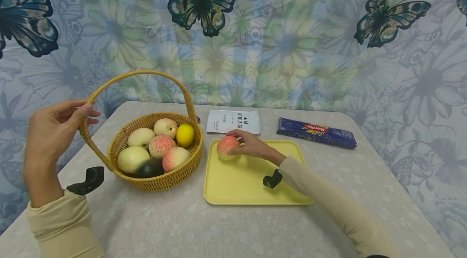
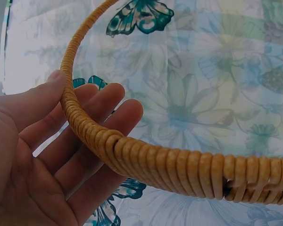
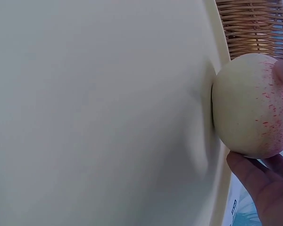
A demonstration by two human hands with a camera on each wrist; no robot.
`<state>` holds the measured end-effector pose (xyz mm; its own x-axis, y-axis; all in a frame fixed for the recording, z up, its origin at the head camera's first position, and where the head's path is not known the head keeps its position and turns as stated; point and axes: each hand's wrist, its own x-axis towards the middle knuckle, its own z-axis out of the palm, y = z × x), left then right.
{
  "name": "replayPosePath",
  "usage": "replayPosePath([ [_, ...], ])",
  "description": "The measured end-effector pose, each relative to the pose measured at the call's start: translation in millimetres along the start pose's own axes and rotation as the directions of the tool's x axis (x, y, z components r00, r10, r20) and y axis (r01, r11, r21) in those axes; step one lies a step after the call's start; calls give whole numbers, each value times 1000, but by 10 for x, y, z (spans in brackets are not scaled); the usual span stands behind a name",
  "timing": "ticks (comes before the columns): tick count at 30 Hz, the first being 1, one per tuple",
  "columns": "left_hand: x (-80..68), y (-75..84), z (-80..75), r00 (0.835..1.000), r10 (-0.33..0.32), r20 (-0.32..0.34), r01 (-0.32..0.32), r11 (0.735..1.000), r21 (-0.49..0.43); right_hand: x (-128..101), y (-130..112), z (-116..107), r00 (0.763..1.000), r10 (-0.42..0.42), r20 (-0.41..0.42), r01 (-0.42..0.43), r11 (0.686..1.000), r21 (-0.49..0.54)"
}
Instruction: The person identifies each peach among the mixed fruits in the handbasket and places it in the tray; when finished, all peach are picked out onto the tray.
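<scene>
My left hand (image 1: 54, 128) is raised at the left side of the wicker basket's handle (image 1: 138, 73). In the left wrist view the thumb lies against the handle (image 2: 155, 165), with the fingers (image 2: 99, 122) straight behind it. The basket (image 1: 160, 183) holds several peaches, pale fruits, a lemon and a dark avocado. My right hand (image 1: 251, 144) grips a pink peach (image 1: 227, 147) at the far left corner of the yellow tray (image 1: 240, 185). The right wrist view shows the peach (image 3: 247, 106) touching the tray (image 3: 108, 117), with fingertips (image 3: 264, 188) under it.
A white packet (image 1: 233, 121) lies behind the tray. A blue pasta pack (image 1: 315, 132) lies at the back right. The table has a grey patterned cloth, and a butterfly curtain hangs behind it. The basket stands just left of the tray.
</scene>
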<state>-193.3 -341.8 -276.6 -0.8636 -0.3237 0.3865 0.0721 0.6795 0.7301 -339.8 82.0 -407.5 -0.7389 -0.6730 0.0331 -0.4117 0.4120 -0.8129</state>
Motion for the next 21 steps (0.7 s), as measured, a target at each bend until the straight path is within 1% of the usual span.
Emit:
replayPosePath([
  [8,-5,0,-3,1000,3,-1,-3,1000,1,-8,-1,8,999,1,42,-2,999,32],
  [11,-4,-3,-6,1000,-2,3,2,1000,0,-10,-1,8,998,-4,58,2,999,36],
  [12,-5,-5,-7,1000,-2,2,2,1000,1,-30,-42,3,998,-3,64,1,999,36],
  [16,-5,-7,-6,1000,-7,4,7,1000,0,-31,-30,6,997,-5,80,2,999,39],
  [21,-4,-3,-10,1000,12,-4,-12,1000,1,-15,22,18,996,-10,85,7,999,34],
])
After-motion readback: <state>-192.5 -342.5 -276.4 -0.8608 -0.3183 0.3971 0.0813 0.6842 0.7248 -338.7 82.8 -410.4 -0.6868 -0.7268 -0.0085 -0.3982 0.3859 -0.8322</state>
